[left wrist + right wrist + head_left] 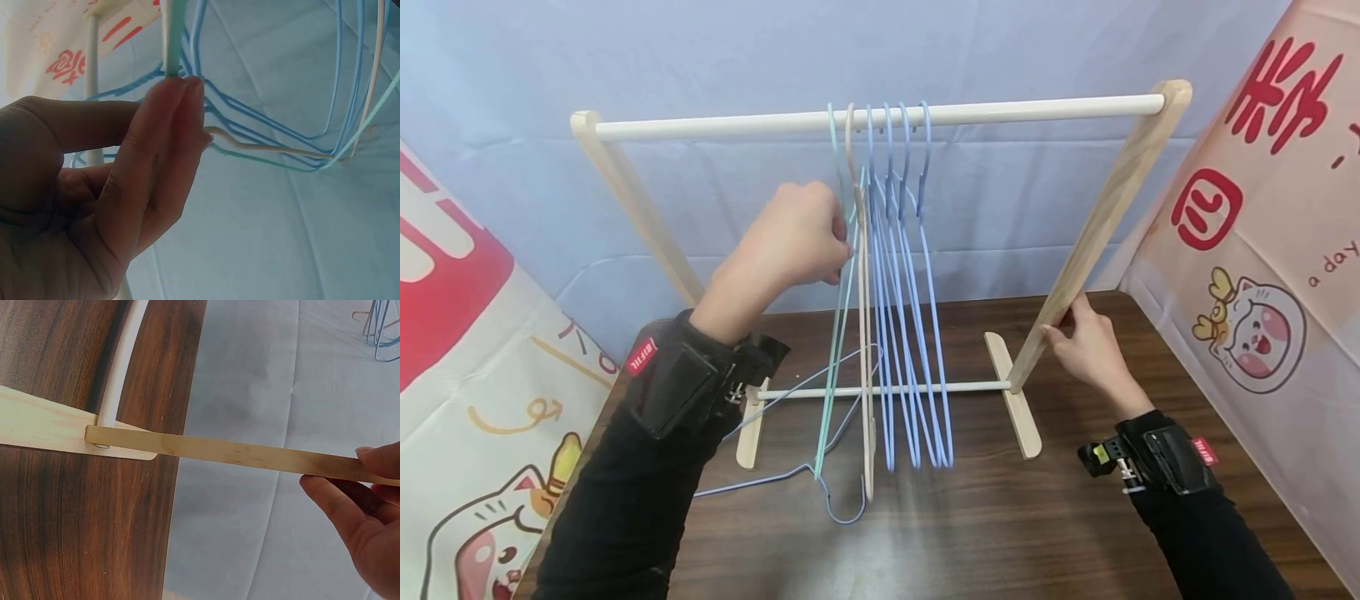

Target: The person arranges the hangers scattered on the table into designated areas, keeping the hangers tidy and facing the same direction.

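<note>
My left hand (790,237) pinches the mint-green hanger (177,37) just below its hook, with thumb and fingertips together in the left wrist view. That hanger hangs from the white top bar (1037,109) of a small wooden clothes rack. Right beside it hangs a beige hanger (869,467), then several blue hangers (950,433) close together. My right hand (1088,342) holds the rack's right wooden upright (219,450) between thumb and fingers, low down near its foot. Another blue hanger (752,482) lies on the table at the rack's lower left.
The rack's feet (1019,417) stand on a dark wood table (970,533). A pale blue cloth (722,50) hangs behind it. Printed cloths (1270,275) with cartoon figures border both sides. A thin white lower bar (973,387) joins the feet.
</note>
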`<action>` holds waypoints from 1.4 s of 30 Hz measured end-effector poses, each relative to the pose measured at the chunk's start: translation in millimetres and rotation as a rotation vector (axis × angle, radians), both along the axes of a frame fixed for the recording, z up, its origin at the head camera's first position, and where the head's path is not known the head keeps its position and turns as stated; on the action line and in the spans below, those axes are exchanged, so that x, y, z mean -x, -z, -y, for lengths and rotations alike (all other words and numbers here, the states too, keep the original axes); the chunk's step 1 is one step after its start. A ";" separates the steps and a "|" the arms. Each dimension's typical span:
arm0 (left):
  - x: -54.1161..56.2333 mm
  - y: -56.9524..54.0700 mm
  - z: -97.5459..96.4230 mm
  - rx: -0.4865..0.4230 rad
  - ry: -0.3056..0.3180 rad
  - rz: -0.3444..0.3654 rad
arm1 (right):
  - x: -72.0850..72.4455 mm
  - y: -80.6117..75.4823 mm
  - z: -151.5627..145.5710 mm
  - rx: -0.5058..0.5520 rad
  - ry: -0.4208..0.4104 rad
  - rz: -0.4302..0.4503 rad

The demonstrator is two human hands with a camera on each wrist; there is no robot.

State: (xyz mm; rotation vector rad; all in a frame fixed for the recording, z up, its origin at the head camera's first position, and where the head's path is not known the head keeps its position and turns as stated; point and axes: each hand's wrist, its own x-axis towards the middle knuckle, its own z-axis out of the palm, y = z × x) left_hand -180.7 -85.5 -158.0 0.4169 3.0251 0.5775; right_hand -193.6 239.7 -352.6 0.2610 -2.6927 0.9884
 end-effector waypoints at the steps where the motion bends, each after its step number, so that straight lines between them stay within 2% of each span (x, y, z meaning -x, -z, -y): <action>1: 0.2 0.7 0.1 -0.004 0.000 0.004 | 0.0 0.0 0.0 -0.001 0.000 -0.001; 23: 0.3 7.5 2.8 -0.059 -0.002 -0.004 | -0.3 0.0 0.5 -0.001 0.011 0.007; 32: -0.3 8.7 7.0 -0.075 -0.010 0.020 | -0.7 0.2 0.4 -0.002 0.014 0.004; 37: -1.0 12.7 10.8 -0.069 -0.014 0.033 | -1.1 -0.5 0.6 -0.002 0.008 0.001; 42: -0.6 19.1 16.1 -0.060 0.000 0.001 | -0.7 0.0 0.5 -0.005 0.012 -0.006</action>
